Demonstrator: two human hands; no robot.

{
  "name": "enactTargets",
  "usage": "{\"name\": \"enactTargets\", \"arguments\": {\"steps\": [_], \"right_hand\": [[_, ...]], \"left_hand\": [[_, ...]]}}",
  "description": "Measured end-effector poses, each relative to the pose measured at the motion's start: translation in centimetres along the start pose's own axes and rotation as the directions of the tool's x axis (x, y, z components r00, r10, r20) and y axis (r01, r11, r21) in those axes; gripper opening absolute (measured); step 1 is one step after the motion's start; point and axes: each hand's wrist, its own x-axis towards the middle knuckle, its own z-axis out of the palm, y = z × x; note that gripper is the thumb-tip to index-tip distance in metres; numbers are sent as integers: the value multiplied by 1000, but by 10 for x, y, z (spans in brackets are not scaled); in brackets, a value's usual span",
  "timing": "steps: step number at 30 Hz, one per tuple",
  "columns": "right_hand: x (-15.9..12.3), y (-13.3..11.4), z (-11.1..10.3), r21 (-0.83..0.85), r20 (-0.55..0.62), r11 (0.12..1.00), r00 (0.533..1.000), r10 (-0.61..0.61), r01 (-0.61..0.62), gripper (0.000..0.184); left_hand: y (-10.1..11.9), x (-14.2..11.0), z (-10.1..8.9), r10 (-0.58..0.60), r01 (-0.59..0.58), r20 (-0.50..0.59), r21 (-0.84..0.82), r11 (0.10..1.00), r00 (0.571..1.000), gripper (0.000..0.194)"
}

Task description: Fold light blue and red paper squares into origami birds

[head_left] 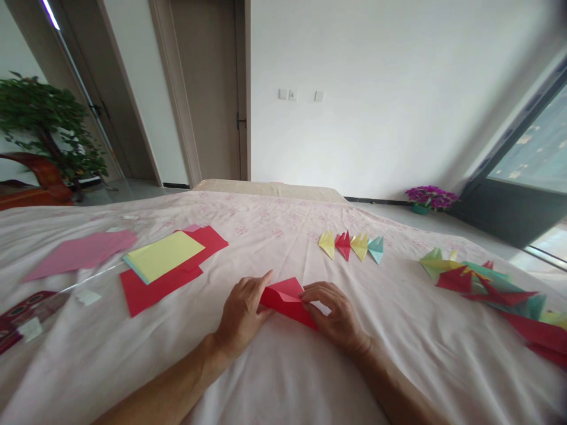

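Note:
A partly folded sheet of red paper [286, 300] lies on the pale pink cloth [274, 378] in front of me. My left hand [243, 314] presses on its left side, fingers curled over the edge. My right hand [335, 313] pinches a fold on its right side. Both hands touch the same sheet.
Flat sheets lie at the left: a yellow one [163, 255] on red ones [153, 287], and a pink one [82, 251]. A row of small folded shapes [351, 245] sits ahead. A heap of folded pieces [487, 286] is at the right. A dark red packet [22, 310] lies far left.

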Motion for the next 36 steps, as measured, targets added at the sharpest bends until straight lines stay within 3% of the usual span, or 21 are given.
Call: {"name": "enactTargets", "arguments": {"steps": [5, 9, 13, 17, 20, 23, 27, 31, 36], "right_hand": [[-1, -17, 0, 98, 44, 995, 999, -27, 22, 12], [-5, -15, -4, 225, 4, 968, 993, 117, -115, 19], [-9, 3, -5, 208, -25, 958, 978, 206, -197, 25], [-7, 13, -4, 111, 14, 991, 998, 68, -69, 43], [-4, 9, -3, 26, 67, 1000, 998, -6, 4, 61], [-2, 4, -2, -58, 94, 997, 995, -41, 47, 66], [-1, 1, 0, -154, 175, 981, 981, -89, 116, 61], [-1, 0, 2, -229, 258, 952, 956, -140, 202, 48], [-1, 4, 1, -329, 216, 922, 967, -135, 203, 36]], "left_hand": [[8, 0, -10, 101, -101, -27, 26, 995, 994, 33], [6, 0, -12, 107, -117, -97, -105, 988, 990, 30], [3, 2, -14, 56, -104, -161, -309, 945, 985, 22], [-2, 3, -13, -6, -57, -143, -436, 898, 990, 22], [-5, 3, -12, -53, -8, -114, -482, 876, 992, 18], [-7, 3, -11, -126, 53, -105, -521, 852, 987, 16], [-8, 5, -9, -254, 148, -97, -597, 788, 962, 14], [-11, 6, -7, -275, 202, -17, -635, 745, 961, 12], [-15, 8, -2, -227, 180, -20, -547, 817, 974, 20]]}}
